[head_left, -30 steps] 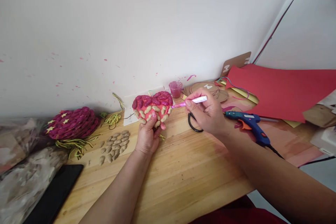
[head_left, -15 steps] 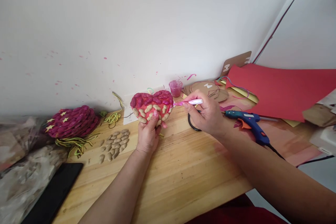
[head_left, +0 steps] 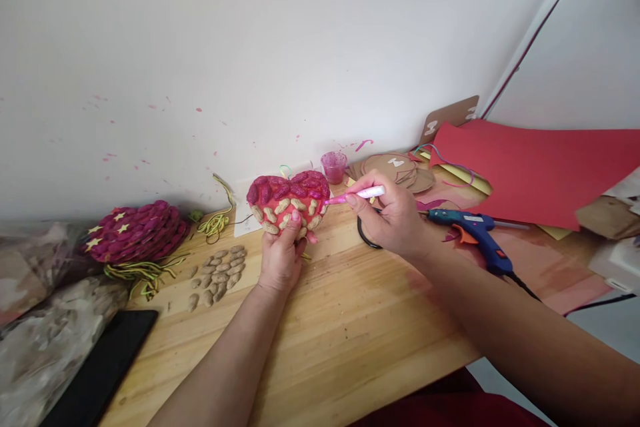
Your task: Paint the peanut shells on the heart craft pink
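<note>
Peanut heart: A heart-shaped red piece (head_left: 289, 194) is held up above the middle of the table (head_left: 350, 333), its upper peanuts magenta, its lower ones bare tan.
Left hand: The left hand (head_left: 281, 255) grips the heart's lower edge, thumb on the front, apparently to leave the top and right side free.
Right hand: The right hand (head_left: 393, 217) pinches a white-handled brush (head_left: 371, 192) like a pen, its pink tip at the heart's right edge, probably for fine control.
Colour cup: A pink-stained cup (head_left: 334, 168) stands just beyond, by the wall, seemingly placed for easy dipping.
Left side: Loose peanuts (head_left: 220, 273) lie spread out; farther left are a stack of magenta pieces with stars (head_left: 143, 233) and, nearer, plastic bags (head_left: 60, 347).
Right side: A blue glue gun (head_left: 473, 225) lies close beyond the right forearm, in its way; the right hand partly hides a black loop (head_left: 367, 235). A red sheet (head_left: 540, 170) spreads farther right.
</note>
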A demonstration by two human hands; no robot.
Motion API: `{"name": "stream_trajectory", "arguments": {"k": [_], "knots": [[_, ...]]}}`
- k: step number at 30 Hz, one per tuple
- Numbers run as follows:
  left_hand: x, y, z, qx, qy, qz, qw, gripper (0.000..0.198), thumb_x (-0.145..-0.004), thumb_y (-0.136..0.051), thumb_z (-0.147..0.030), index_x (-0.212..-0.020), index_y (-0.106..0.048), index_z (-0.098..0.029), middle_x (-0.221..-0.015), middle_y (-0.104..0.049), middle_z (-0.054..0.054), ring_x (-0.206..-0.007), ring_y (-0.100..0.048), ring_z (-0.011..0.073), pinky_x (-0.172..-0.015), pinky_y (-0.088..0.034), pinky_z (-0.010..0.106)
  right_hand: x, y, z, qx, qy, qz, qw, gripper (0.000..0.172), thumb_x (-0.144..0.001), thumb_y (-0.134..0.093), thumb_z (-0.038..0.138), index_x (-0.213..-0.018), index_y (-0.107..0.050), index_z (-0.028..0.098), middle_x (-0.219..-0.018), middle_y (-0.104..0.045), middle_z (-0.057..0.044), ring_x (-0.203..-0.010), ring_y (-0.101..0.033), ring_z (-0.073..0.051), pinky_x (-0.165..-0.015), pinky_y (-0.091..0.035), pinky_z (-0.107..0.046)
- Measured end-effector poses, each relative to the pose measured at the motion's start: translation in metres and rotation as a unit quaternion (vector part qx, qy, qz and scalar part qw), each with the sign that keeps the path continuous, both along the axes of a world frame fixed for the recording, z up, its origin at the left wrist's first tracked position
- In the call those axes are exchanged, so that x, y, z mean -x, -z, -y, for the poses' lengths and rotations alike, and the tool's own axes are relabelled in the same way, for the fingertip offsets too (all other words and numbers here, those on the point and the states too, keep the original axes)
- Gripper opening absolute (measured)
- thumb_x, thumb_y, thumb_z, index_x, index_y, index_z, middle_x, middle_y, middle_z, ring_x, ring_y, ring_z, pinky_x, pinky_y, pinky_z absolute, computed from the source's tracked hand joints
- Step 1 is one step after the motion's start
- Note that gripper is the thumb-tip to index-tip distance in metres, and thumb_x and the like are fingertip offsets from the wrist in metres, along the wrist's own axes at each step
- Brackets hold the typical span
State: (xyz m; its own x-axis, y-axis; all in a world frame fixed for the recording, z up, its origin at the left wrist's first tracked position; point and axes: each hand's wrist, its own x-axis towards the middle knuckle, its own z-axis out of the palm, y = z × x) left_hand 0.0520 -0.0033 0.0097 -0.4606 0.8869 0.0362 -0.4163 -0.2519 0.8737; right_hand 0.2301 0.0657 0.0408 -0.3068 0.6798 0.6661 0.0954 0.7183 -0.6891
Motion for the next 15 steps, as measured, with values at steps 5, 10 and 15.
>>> {"name": "stream_trajectory", "arguments": {"k": [5,10,15], "knots": [[0.0,-0.001,-0.001,0.018,0.005,0.026,0.999,0.044,-0.06,-0.094,-0.038,-0.078,-0.061,-0.016,-0.069,-0.066,-0.001,-0.043,-0.058,0.0089,-0.032,-0.016,0.014,0.0,0.003,-0.003,0.054,0.013,-0.029,0.998,0.016,-0.095,-0.066,0.039,-0.096,-0.064,0.023,-0.079,-0.067,-0.001,-0.065,-0.056,-0.014,-0.061,-0.042,-0.029],[0.003,-0.001,-0.002,0.03,0.011,0.05,0.998,0.045,-0.059,-0.094,-0.037,-0.075,-0.058,-0.016,-0.06,-0.062,-0.002,-0.041,-0.055,0.0081,-0.031,-0.015,0.012,0.001,0.004,-0.008,0.135,-0.043,-0.103,0.984,0.028,-0.089,-0.073,0.05,-0.093,-0.062,0.024,-0.075,-0.064,-0.001,-0.062,-0.055,-0.014,-0.053,-0.042,-0.027],[0.004,0.001,-0.003,0.035,0.022,0.064,0.997,0.043,-0.06,-0.093,-0.034,-0.074,-0.055,-0.017,-0.055,-0.059,-0.003,-0.038,-0.05,0.0068,-0.03,-0.013,0.012,0.002,0.004,-0.011,0.16,-0.058,-0.122,0.978,0.033,-0.085,-0.078,0.051,-0.092,-0.061,0.024,-0.075,-0.063,0.001,-0.058,-0.054,-0.012,-0.05,-0.041,-0.026]]}}
